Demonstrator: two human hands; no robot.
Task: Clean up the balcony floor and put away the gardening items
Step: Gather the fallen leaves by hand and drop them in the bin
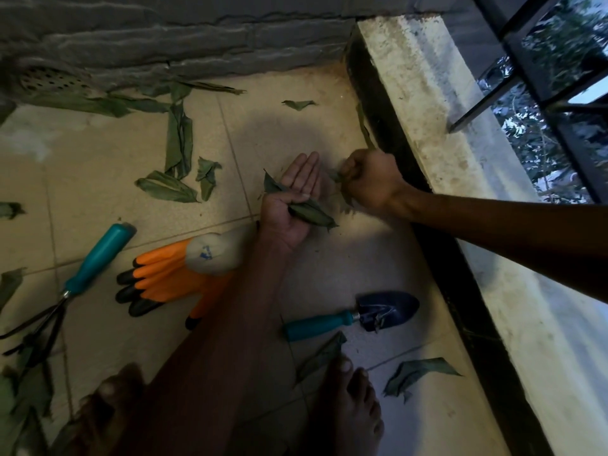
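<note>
Leaves (309, 210) lie across upturned left hand (292, 205); right hand (368, 179) clutches another.

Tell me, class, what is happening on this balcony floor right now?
A person crouches barefoot on the tiled floor, gathering fallen leaves. The left hand, palm up, holds a dry leaf under the thumb. The right hand grips more leaves beside the dark kerb. Many leaves still lie scattered. The orange gloves, the blue trowel and the hand rake lie on the floor, not yet put away.
</note>
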